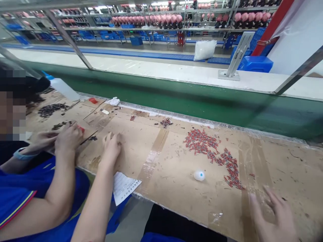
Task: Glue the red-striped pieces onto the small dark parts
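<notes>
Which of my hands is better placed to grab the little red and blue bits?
Right. Your right hand is open with spread fingers just beside the scattered small red-and-blue pieces on the brown cardboard bench top. Your left hand is out of view; a co-worker's hands work farther left.

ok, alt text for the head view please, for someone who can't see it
A person's right hand, fingers spread and blurred, hovers over a cardboard-covered bench near a scatter of small red-and-blue parts; their left hand rests on the cardboard. A co-worker in blue works beside them near dark parts, by a green conveyor.
</notes>
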`<state>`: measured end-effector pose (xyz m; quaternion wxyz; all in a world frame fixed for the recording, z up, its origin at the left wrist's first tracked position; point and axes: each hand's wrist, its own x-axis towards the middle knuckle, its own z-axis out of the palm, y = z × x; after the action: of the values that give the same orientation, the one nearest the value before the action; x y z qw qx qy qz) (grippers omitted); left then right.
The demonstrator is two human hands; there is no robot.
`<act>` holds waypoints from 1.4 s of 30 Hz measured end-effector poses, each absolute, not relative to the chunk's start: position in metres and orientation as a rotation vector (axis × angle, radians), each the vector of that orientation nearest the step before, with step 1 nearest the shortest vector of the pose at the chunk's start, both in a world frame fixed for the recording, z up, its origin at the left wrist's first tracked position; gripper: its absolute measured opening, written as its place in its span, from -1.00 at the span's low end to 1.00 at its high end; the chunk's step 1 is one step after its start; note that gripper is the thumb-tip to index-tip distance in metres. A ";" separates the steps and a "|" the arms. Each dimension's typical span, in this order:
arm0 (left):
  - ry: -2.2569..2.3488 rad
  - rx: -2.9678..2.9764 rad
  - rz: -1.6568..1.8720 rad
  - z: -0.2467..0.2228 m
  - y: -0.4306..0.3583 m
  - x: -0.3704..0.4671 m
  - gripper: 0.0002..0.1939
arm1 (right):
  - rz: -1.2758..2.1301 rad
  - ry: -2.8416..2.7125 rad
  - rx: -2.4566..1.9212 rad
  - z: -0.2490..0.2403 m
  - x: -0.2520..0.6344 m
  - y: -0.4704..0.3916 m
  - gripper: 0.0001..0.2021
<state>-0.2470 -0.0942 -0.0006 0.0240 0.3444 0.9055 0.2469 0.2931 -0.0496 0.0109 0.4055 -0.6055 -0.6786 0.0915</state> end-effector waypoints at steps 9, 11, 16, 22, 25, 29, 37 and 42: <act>2.572 1.144 0.670 -0.003 -0.105 -0.222 -0.87 | 0.543 -2.059 -1.240 -0.018 0.202 -0.058 -0.36; 2.379 1.283 0.694 -0.006 -0.099 -0.194 -0.86 | 0.602 -2.051 -1.213 -0.019 0.193 -0.056 -0.53; 2.000 1.572 0.811 -0.006 -0.082 -0.112 -0.80 | 0.697 -2.027 -1.196 -0.011 0.177 -0.055 -0.67; 1.758 1.610 1.027 0.009 -0.079 -0.046 -0.80 | 0.889 -1.940 -1.230 -0.006 0.163 -0.058 -0.75; 1.680 1.608 1.073 0.013 -0.086 -0.026 -0.83 | 1.130 -1.709 -1.248 -0.001 0.168 -0.062 -0.72; 1.611 1.663 1.035 0.001 -0.096 -0.006 -0.86 | 1.310 -1.328 -1.196 0.004 0.184 -0.069 -0.68; 1.708 1.827 1.079 -0.017 -0.103 -0.006 -0.86 | 1.251 -0.838 -1.264 0.002 0.195 -0.076 -0.68; 1.686 1.825 1.060 -0.018 -0.105 -0.010 -0.86 | 1.280 -0.826 -1.266 0.002 0.184 -0.077 -0.75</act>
<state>-0.0102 -0.1052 -0.0178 0.2185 0.6593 0.6090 0.3830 0.1839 -0.0770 0.0016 0.5482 -0.5345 -0.3488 0.5405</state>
